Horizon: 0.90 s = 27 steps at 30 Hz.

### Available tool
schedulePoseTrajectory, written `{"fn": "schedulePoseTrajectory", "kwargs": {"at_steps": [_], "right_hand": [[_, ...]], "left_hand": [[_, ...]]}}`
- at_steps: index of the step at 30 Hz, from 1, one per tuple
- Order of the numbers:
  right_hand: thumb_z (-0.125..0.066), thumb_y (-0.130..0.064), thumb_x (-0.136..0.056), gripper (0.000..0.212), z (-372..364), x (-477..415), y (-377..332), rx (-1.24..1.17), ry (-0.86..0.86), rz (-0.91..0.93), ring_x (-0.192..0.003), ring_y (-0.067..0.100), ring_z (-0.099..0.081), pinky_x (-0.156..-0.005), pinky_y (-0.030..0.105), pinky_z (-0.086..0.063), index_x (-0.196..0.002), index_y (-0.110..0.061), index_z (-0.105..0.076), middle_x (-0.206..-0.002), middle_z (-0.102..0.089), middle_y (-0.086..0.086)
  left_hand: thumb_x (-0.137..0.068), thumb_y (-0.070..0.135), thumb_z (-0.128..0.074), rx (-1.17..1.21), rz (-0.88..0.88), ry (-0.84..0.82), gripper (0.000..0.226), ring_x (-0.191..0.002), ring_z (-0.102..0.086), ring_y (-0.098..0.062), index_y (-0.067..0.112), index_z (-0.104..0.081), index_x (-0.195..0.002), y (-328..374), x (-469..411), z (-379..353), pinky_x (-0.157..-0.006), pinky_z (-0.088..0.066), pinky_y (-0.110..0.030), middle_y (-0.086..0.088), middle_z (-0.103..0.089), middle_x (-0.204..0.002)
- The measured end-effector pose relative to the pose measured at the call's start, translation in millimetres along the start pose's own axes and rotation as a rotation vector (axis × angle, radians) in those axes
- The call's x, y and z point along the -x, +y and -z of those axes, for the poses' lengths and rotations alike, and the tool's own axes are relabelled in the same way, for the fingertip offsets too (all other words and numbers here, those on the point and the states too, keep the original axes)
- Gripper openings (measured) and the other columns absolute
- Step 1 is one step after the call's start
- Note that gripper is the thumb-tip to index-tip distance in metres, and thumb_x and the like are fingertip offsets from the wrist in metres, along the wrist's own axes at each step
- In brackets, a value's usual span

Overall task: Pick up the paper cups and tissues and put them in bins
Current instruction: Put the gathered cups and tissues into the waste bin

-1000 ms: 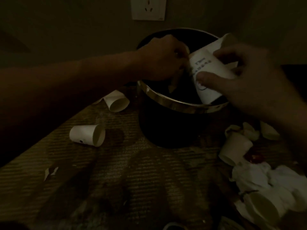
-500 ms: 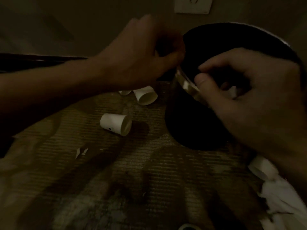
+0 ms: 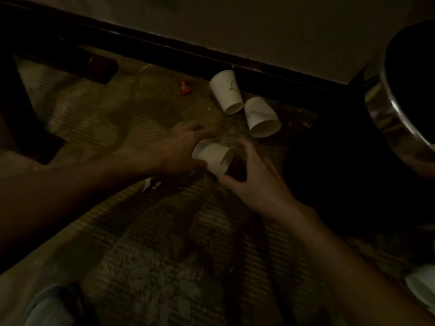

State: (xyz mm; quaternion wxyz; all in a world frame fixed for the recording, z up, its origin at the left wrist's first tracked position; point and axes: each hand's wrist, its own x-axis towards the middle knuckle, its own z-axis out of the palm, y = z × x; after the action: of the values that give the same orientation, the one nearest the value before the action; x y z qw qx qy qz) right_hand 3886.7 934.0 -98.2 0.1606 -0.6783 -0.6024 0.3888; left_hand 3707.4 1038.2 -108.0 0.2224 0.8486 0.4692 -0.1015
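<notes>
White tapered paper cup on side on ribbed carpet floor; left grip spread round base, right grip curved at mouth; blurred, cannot tell whether either holds it.
</notes>
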Motion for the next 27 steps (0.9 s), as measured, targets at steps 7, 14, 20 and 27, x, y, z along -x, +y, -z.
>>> {"fn": "schedulePoseTrajectory", "kwargs": {"at_steps": [7, 14, 20, 27], "right_hand": [[-0.072, -0.043, -0.084, 0.085, -21, -25, 15, -0.230, -0.039, -0.164, -0.113, 0.004, -0.036, -0.074, 0.015, -0.032, -0.151, -0.032, -0.021, -0.148, -0.040, -0.004], [-0.067, -0.046, -0.086, 0.073, -33, -33, 10, -0.402, 0.129, -0.191, -0.116, 0.007, -0.042, -0.084, 0.025, -0.040, -0.148, -0.025, -0.033, -0.147, -0.041, -0.001], [-0.078, -0.061, -0.063, 0.104, -38, -46, -4, -0.854, 0.198, -0.418, -0.125, 0.018, -0.048, -0.088, 0.033, -0.050, -0.148, -0.032, -0.026, -0.146, -0.042, -0.001], [-0.082, -0.050, -0.063, 0.073, -60, -55, -4, -0.966, 0.079, -0.422, -0.099, 0.010, -0.063, -0.070, 0.024, -0.053, -0.123, -0.032, -0.045, -0.119, -0.058, -0.004]], "left_hand": [[-0.079, 0.043, -0.077, 0.032, -0.049, -0.026, 0.080, -0.131, -0.041, -0.026, 0.024, -0.037, -0.146, -7, -17, -19, -0.103, -0.041, -0.044, -0.006, -0.042, -0.146], [-0.080, 0.060, -0.065, 0.313, 0.044, -0.098, 0.050, -0.090, -0.061, -0.015, 0.023, -0.059, -0.113, -5, -13, -29, -0.075, -0.051, -0.035, 0.001, -0.065, -0.108], [-0.072, 0.065, -0.059, 0.747, 0.034, -0.100, 0.067, -0.097, -0.068, -0.020, 0.013, -0.065, -0.115, 0, -2, -18, -0.086, -0.055, -0.049, -0.004, -0.070, -0.106], [-0.081, 0.059, -0.058, 0.556, 0.116, -0.013, 0.020, -0.075, -0.065, 0.002, 0.040, -0.065, -0.085, -72, 36, -10, -0.057, -0.048, -0.016, 0.018, -0.068, -0.081]]}}
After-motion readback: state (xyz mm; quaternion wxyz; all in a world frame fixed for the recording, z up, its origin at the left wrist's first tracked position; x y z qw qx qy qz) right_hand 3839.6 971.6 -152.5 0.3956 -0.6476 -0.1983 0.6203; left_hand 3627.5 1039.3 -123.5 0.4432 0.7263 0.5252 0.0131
